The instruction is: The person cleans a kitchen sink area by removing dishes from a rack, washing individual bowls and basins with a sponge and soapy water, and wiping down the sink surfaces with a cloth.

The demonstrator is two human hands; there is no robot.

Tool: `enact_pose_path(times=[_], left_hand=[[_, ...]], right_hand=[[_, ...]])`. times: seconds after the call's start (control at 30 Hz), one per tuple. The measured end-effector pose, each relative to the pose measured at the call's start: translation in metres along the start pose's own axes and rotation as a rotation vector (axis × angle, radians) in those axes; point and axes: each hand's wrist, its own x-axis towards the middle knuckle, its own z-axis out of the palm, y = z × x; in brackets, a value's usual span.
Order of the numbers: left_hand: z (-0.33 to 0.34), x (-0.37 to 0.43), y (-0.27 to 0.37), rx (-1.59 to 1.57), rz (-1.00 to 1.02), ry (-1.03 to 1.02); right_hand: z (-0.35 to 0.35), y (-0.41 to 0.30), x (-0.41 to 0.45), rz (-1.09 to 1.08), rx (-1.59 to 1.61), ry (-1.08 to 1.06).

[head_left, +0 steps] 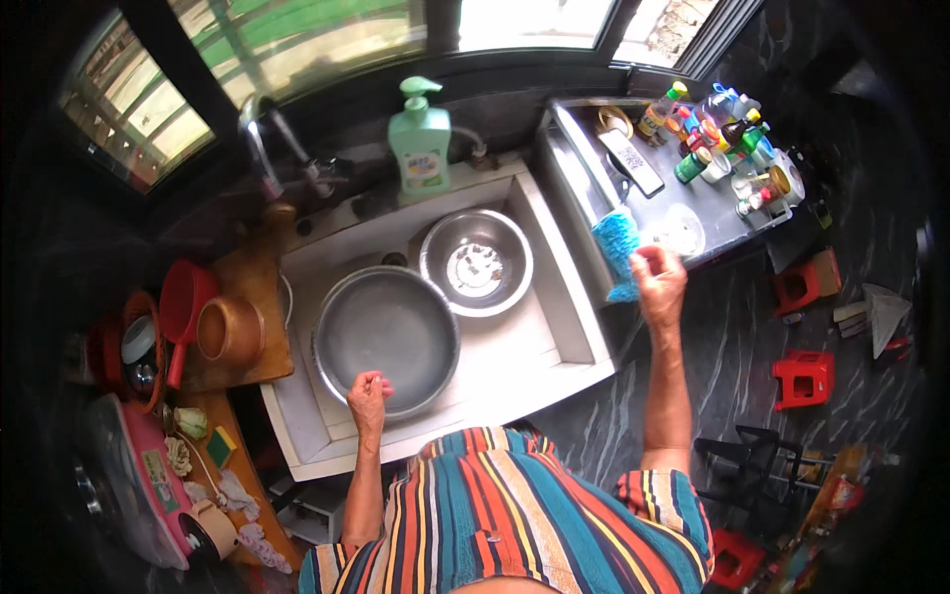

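My right hand is at the edge of a fluffy blue cloth, with thumb and fingers pinched on its right side. The cloth hangs over the left edge of the dark worktop. My left hand is over the near rim of a large grey metal basin, fingers curled, with nothing visible in them. The basin sits in a white sink and seems to hold cloudy liquid. Behind it to the right is a smaller stainless-steel bowl, with bright glare and dark flecks at its bottom.
A green pump bottle and a chrome faucet stand behind the sink. Bottles and jars crowd the right worktop, near a phone-like slab. A red dipper and wooden pot are left. Red stools stand right.
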Motion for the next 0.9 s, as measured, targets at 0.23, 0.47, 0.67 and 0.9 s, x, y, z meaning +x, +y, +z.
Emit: enact_pose_path(times=[0.23,0.47,0.67,0.9], left_hand=[[0.085,0.003,0.023,-0.060,-0.018,-0.025],[0.099,-0.015,0.009,-0.073,-0.102,0.108],[0.092,-0.026,-0.013,-0.084,-0.179,0.166],[0.096,-0.016,-0.005,-0.167,-0.209,0.207]], right_hand=[[-0.006,0.093,0.157,-0.210,-0.488,-0.053],[0.036,0.128,0.222,-0.107,-0.642,-0.283],[0.046,0.140,0.233,-0.083,-0.722,-0.381],[0.046,0.142,0.238,-0.152,-0.678,-0.381]])
